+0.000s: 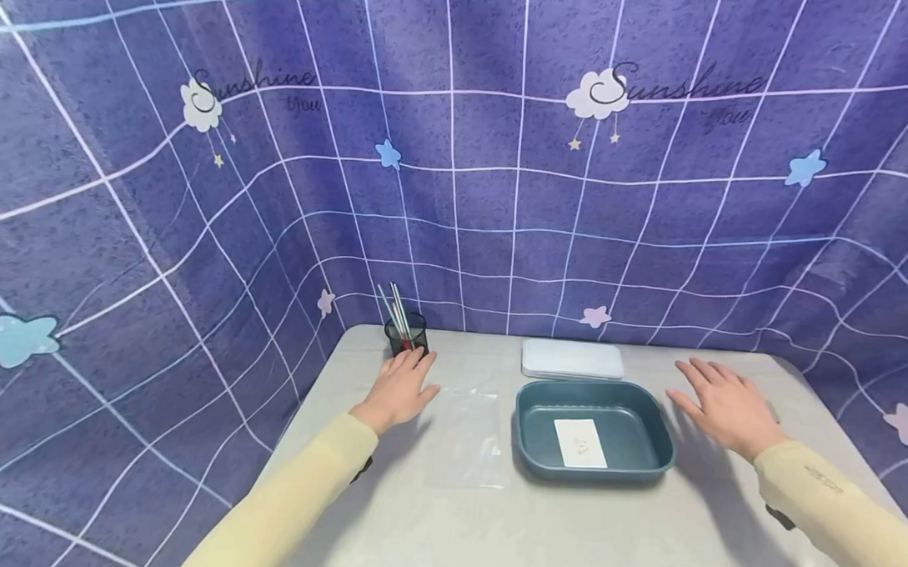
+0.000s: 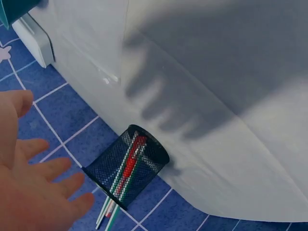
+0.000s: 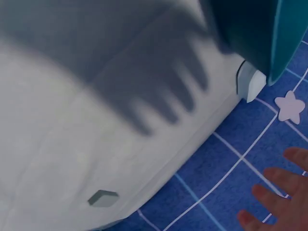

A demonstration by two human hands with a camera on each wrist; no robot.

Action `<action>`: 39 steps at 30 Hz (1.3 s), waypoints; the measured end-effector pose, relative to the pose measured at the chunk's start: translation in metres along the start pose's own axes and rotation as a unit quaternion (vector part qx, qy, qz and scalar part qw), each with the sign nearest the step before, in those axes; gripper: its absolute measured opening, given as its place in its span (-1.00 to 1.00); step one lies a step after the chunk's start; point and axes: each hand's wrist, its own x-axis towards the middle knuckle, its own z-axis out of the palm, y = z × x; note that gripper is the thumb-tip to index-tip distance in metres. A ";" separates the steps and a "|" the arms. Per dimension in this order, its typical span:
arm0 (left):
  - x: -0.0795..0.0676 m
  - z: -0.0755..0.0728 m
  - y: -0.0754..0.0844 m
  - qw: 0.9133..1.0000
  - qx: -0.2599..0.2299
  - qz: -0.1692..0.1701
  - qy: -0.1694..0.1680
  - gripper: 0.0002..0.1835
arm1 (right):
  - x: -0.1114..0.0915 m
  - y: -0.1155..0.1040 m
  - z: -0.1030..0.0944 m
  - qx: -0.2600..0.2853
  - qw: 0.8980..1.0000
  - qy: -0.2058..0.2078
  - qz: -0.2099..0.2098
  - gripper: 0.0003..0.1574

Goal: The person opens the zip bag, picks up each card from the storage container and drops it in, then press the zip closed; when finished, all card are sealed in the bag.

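My left hand (image 1: 399, 392) hovers above the table, fingers spread and relaxed, holding nothing. Just beyond its fingertips stands a black mesh pen cup (image 2: 144, 166) with several thin sticks or pens and something red inside. To the right of that hand lies a flat clear plastic bag (image 1: 467, 442). A dark teal tray (image 1: 605, 472) sits right of the bag, with a white paper card (image 1: 580, 443) bearing handwriting in it. Over the table on the tray's right, my right hand (image 1: 731, 410) has its fingers extended and holds nothing.
A white flat case (image 1: 573, 359) lies behind the tray. In the right wrist view, a small grey-green block (image 3: 103, 198) rests near the table edge; my right hand mostly hides it in the head view. Purple-blue checked curtain (image 1: 487, 201) hangs behind and beside the pale table (image 1: 445, 533).
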 end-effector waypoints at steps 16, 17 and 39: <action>0.021 -0.001 0.009 1.000 0.009 -0.007 -0.007 -0.47 | 0.082 -0.100 0.015 0.026 0.996 0.034 -0.084 -0.45; 0.022 0.002 0.010 1.000 0.004 -0.010 -0.011 -0.47 | 0.086 -0.108 0.017 0.026 0.995 0.035 -0.090 -0.47; 0.023 0.054 0.020 0.998 0.030 -0.032 -0.048 -0.41 | 0.141 -0.244 0.066 0.060 0.976 -0.133 -0.162 -0.59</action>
